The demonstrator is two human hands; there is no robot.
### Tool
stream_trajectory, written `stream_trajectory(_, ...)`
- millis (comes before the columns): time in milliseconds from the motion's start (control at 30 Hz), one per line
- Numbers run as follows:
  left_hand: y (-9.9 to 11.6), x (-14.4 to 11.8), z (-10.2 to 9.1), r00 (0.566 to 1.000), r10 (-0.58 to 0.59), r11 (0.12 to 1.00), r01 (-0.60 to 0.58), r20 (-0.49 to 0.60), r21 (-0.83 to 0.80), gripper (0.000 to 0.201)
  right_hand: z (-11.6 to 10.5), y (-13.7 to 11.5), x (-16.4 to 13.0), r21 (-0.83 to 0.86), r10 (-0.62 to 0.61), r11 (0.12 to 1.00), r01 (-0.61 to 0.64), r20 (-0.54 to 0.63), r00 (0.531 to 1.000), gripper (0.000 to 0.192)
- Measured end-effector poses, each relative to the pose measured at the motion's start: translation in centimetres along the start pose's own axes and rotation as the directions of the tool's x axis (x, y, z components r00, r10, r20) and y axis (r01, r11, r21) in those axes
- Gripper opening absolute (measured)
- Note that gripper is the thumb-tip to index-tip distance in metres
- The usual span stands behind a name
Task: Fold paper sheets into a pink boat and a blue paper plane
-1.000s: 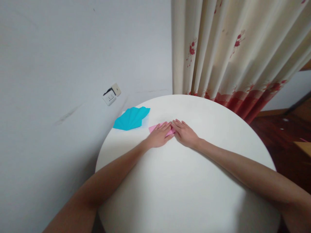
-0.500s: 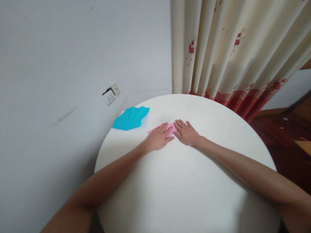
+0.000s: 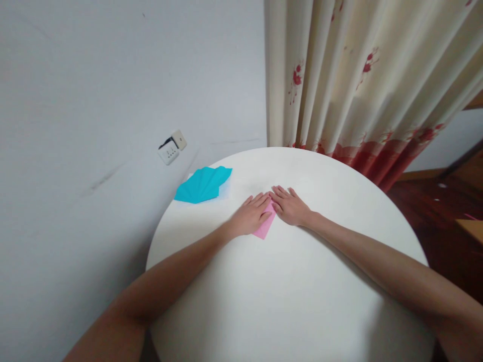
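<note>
A piece of pink paper (image 3: 266,226) lies on the white round table (image 3: 287,291), partly covered by both hands. One corner of it points toward me. My left hand (image 3: 249,216) rests flat on the paper's left part, fingers stretched out. On its right edge lies my right hand (image 3: 290,206), also flat with fingers extended. The fingertips of the two hands almost meet at the paper's far end. What is under the palms is hidden.
Blue pleated paper (image 3: 204,184) lies at the table's far left, on top of something pale. Behind it is a wall with a socket (image 3: 168,152). A cream and red curtain (image 3: 339,100) hangs beyond the table's far right edge.
The pink paper has turned, so a corner now sticks out toward me instead of to the left. My left hand has shifted slightly; my right hand stays nearly in place.
</note>
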State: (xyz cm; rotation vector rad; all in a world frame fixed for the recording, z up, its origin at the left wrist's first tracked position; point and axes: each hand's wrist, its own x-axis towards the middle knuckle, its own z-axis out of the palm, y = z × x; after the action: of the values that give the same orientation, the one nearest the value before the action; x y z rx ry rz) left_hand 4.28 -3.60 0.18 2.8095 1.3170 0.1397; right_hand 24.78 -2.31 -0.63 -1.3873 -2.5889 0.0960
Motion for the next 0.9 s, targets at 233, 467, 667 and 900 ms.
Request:
stream_trajectory(233,0.1,0.0,-0.1,0.999,-0.021,1.000,0.021,0.031,-0.010,0.063,0.1,-0.1,0.3,0.037,-0.051,0.998,0.051,-0.004,0.999,0.059)
stream_trajectory(467,-0.3,0.1,-0.1,0.999,-0.028,1.000,0.029,0.032,-0.006,0.063,0.3,0.2,0.3,0.004,0.014,1.000,-0.014,0.005,1.000,0.064)
stream_trajectory(667,-0.2,0.1,-0.3,0.998,-0.029,1.000,0.029,0.062,-0.002,0.063,0.8,1.2,0.4,-0.008,0.156,0.988,-0.156,-0.022,0.987,0.068)
stream_trajectory(900,-0.3,0.0,-0.3,0.998,-0.029,1.000,0.029,0.060,-0.011,0.062,0.5,1.1,0.4,0.007,0.238,0.971,-0.239,-0.139,0.961,0.066)
